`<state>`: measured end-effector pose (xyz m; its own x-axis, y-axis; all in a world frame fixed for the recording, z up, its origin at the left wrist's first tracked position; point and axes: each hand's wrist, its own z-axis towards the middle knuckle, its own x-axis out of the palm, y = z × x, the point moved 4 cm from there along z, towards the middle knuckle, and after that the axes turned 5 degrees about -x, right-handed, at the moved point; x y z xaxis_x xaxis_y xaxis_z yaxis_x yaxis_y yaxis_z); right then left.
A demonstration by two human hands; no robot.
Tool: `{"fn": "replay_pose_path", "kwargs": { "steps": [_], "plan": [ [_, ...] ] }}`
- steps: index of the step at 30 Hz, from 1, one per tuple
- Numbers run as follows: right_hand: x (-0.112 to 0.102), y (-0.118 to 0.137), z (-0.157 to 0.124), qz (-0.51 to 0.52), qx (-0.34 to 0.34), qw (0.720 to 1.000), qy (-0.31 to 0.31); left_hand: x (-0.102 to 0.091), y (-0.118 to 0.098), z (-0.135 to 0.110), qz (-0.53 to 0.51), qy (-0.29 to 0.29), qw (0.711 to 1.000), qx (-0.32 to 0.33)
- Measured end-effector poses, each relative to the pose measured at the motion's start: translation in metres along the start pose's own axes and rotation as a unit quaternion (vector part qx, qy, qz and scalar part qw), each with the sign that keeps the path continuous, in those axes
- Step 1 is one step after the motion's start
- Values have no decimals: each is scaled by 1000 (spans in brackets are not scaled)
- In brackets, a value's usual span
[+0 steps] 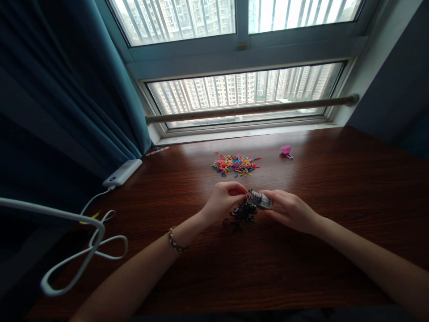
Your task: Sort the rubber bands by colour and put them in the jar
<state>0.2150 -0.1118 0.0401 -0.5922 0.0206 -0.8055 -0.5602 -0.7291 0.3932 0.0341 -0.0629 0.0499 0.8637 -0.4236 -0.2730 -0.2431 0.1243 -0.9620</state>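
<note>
My right hand [295, 209] holds a small clear jar [263, 201], tipped on its side with its mouth toward the left. Small black elastic bands [244, 213] are inside the jar and in a loose heap on the table below its mouth. At that mouth, the thumb and fingers of my left hand [224, 200] are pinched together; what is between the fingertips is too small to make out. Beyond my hands lies a pile of small colourful elastic bands [236, 165].
A pink cup-shaped piece with a loop [286, 150] sits at the back right of the brown wooden table [335, 179]. To the left are a white power bank [123, 173] and a looped white cable [72, 214]. A blue curtain [110, 89] hangs beside the barred window.
</note>
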Motion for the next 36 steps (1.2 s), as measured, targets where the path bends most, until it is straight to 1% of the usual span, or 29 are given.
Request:
{"fn": "replay_pose_path", "kwargs": {
  "steps": [3,6,11,14,21,23,26,28,30,33,36],
  "plan": [
    [-1,0,0,7,10,1000,-5,3,0,-1,-93,22,995,-41],
    [-2,0,0,9,13,1000,-10,3,-1,-1,-129,28,990,-44],
    [-1,1,0,-3,0,1000,-4,-1,-3,2,-118,21,993,-24],
    [-1,1,0,-2,-6,1000,-4,-2,-3,4,-89,21,996,-8],
    [-2,2,1,-2,-3,1000,-6,0,-2,2,-41,22,999,-4],
    [-2,2,1,-2,-8,1000,-8,0,-3,1,-21,21,999,16],
    [-1,2,0,-6,-9,1000,-3,-1,-6,-1,23,5,998,54],
    [-1,2,0,-7,-7,1000,3,-1,-7,-2,39,-4,998,51],
    [-1,2,1,-6,-7,1000,4,0,-6,-2,30,-4,999,33],
    [-2,2,1,-3,-9,1000,-5,0,-6,-1,-13,-7,1000,22],
    [-5,0,1,20,11,999,-48,-4,-5,2,-63,-37,997,28]
  ]
}}
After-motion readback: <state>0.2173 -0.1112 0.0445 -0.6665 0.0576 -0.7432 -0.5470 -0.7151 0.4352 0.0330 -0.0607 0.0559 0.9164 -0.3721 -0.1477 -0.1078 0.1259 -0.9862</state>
